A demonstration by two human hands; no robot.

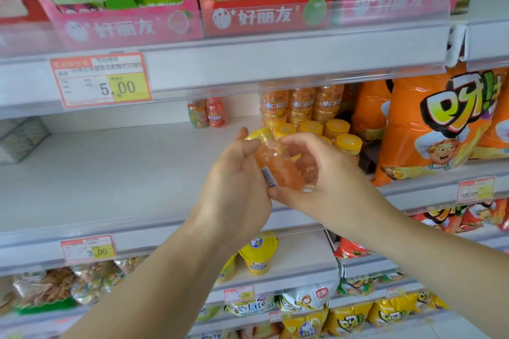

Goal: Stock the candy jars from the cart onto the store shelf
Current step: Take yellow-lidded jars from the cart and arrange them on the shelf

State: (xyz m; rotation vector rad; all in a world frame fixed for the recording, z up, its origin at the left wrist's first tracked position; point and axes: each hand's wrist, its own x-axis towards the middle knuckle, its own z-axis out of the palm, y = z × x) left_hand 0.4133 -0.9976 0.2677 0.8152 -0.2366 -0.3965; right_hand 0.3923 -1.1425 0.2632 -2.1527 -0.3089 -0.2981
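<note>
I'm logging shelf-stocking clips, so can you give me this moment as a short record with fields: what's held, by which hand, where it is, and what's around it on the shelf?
held item: candy jar, orange contents, yellow cap, tilted
left hand: wrapped around the jar's side
right hand: fingers on the jar's lower end
position: in the air in front of the middle shelf, not yet set down
already stocked: yellow-capped jars behind the hands
right of them: orange snack bags
further back: two small jars
price tag above: 5.00
</note>
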